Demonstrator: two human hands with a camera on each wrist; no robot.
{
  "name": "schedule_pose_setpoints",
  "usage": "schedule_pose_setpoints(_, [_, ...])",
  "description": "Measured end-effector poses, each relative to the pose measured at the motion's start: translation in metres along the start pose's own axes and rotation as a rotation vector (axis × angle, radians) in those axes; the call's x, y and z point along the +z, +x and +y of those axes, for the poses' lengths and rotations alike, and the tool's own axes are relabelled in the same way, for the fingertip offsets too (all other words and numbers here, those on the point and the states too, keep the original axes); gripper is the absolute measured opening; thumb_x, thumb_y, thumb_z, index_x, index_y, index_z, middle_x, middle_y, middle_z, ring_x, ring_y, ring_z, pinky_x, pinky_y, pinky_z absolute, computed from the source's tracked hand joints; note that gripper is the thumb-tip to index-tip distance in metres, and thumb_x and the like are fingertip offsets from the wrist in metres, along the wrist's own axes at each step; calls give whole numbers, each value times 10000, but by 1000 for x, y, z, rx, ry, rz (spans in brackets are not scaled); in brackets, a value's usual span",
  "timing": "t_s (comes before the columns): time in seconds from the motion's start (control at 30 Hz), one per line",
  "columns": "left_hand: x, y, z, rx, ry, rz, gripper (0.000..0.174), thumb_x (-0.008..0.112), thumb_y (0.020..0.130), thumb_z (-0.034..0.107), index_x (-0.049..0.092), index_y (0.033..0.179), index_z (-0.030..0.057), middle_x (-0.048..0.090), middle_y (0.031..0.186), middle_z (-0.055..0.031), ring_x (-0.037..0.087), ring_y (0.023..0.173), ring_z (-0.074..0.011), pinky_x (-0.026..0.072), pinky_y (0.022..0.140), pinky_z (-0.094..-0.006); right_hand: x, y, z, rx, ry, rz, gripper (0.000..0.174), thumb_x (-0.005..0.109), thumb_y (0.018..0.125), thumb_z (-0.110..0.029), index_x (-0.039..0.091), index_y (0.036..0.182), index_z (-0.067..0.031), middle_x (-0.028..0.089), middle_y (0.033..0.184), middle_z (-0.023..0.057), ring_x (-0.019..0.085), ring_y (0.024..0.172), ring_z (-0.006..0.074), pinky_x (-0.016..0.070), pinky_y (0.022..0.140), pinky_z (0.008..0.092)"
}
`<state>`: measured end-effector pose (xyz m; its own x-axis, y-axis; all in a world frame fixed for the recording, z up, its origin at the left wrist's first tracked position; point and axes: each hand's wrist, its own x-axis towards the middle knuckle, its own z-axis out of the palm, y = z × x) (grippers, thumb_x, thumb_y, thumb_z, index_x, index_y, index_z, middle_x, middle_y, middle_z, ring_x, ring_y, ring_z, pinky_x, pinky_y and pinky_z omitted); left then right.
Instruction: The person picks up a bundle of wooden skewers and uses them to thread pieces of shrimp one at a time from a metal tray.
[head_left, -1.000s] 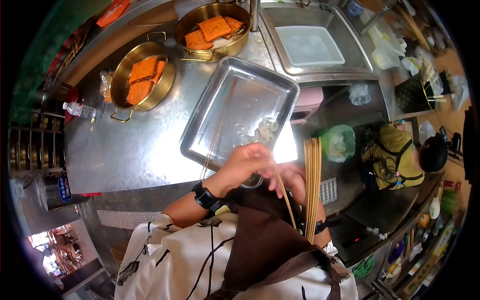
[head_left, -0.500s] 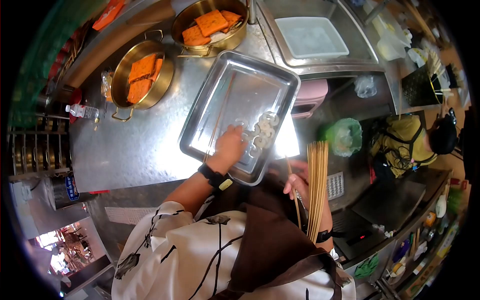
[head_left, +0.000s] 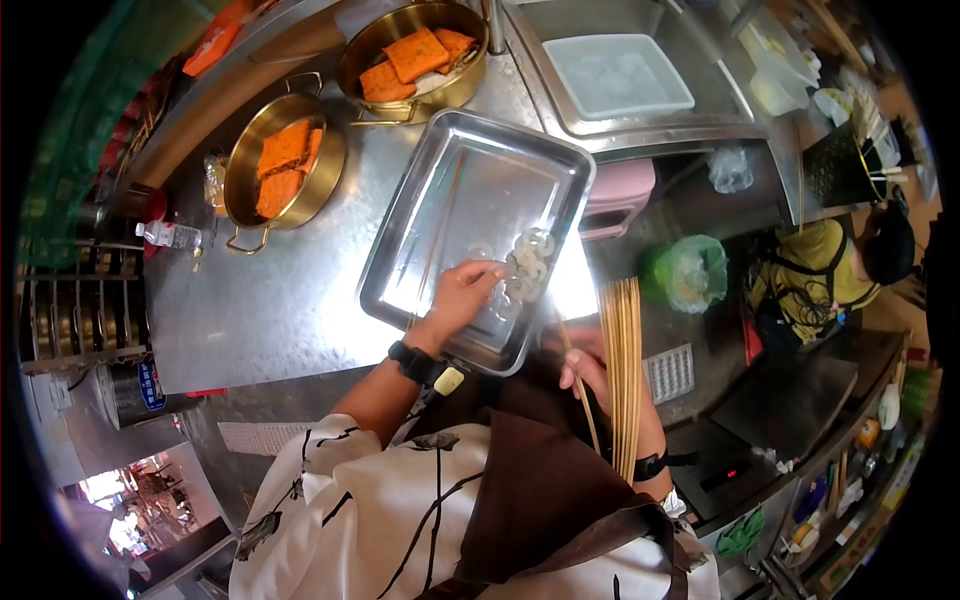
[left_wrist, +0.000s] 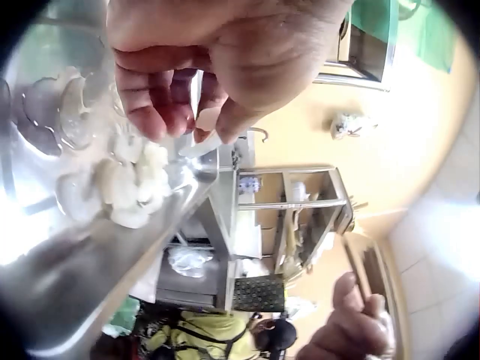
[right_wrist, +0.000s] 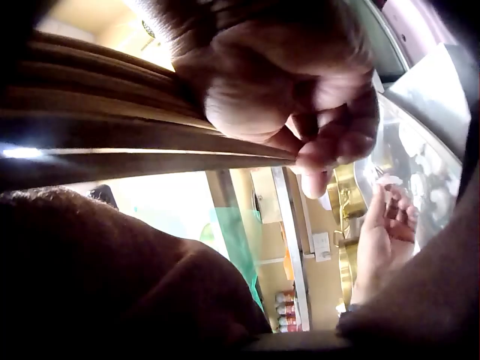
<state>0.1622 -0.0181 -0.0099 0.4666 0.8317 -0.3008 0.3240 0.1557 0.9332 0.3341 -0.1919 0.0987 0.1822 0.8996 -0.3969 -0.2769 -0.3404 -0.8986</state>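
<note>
Steel tray (head_left: 505, 180), one; brass pots (head_left: 334, 165), two; left hand (head_left: 464, 298) pinching one shrimp (left_wrist: 201, 146), right hand (head_left: 589, 370) one skewer (head_left: 588, 415)

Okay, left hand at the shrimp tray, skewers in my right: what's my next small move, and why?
I'd probably lift the pinched shrimp across toward the single skewer. Your left hand seems to pinch it over the tray, while your right hand holds that skewer apart from the bundle, so the two could meet.
</note>
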Motion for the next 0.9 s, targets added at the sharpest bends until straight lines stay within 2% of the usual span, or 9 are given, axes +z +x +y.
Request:
schedule_pose_setpoints(0.07, [-7, -8, 20, -171, -344, -146, 209, 562, 911, 165, 647, 1029, 14, 560, 752, -8, 506, 655, -90, 450, 612, -223, 3, 2, -1, 8, 4, -4, 253, 556, 888, -36, 518, 1131, 20, 577, 661, 53, 540, 575, 97, 418, 498, 215])
schedule_pose_setpoints(0.1, [-9, -12, 26, -165, -346, -143, 209, 562, 911, 165, 647, 1029, 14, 560, 752, -8, 506, 655, -90, 450, 612, -223, 4, 3, -2, 3, 0, -8, 253, 556, 888, -36, 518, 1131, 20, 577, 661, 53, 540, 575, 97, 418, 498, 215])
schedule_pose_setpoints(0.2, [-12, -22, 47, -154, -641, -235, 210, 537, 916, 116, 608, 1084, 12, 584, 805, -41, 568, 733, -113, 486, 669, -232, 8, 4, -6, -25, -33, -31, 257, 557, 886, -34, 517, 1133, 24, 581, 658, 54, 543, 581, 97, 422, 509, 219])
schedule_pose_setpoints(0.27, [-12, -27, 61, -182, -735, -212, 230, 534, 909, 86, 558, 1128, 21, 603, 877, -70, 625, 875, -184, 514, 761, -267, 12, 5, -8, -64, -51, -65, 259, 558, 886, -41, 518, 1133, 27, 581, 653, 52, 549, 589, 100, 427, 521, 226])
schedule_pose_setpoints(0.3, [-14, -27, 61, -173, -737, -212, 230, 534, 909, 86, 558, 1128, 21, 603, 877, -70, 625, 875, -184, 514, 761, -267, 13, 5, -11, -53, -72, -81, 262, 561, 886, -49, 521, 1135, 21, 585, 654, 53, 558, 597, 104, 435, 533, 231])
schedule_pose_setpoints(0.37, [-16, -26, 59, -242, -840, -248, 219, 543, 896, 58, 536, 1113, 29, 609, 947, -94, 611, 1008, -262, 507, 853, -314, 15, 6, -12, -49, -88, -83, 263, 562, 886, -51, 522, 1136, 19, 587, 656, 54, 560, 599, 105, 436, 537, 232])
schedule_pose_setpoints(0.57, [-6, -36, 79, -240, -951, -292, 174, 534, 904, 64, 530, 1071, 15, 601, 1068, -152, 565, 1098, -304, 461, 948, -370, 26, 5, -25, -39, -172, -82, 268, 563, 887, -48, 530, 1146, 11, 579, 652, 29, 553, 600, 86, 431, 544, 220])
schedule_pose_setpoints(0.77, [2, -47, 93, -345, -912, -236, 183, 514, 922, 94, 533, 1081, 5, 589, 1124, -181, 572, 1089, -297, 473, 934, -382, 27, 5, -22, -49, -164, -62, 265, 556, 889, -37, 547, 1151, 6, 575, 652, 16, 544, 595, 76, 427, 536, 217])
schedule_pose_setpoints(0.9, [7, -52, 97, -330, -864, -203, 202, 519, 923, 105, 532, 1096, 2, 592, 1118, -178, 577, 1082, -286, 482, 920, -382, 27, 3, -21, -48, -152, -45, 290, 561, 889, -48, 557, 1174, 6, 574, 651, 13, 532, 583, 68, 419, 523, 209])
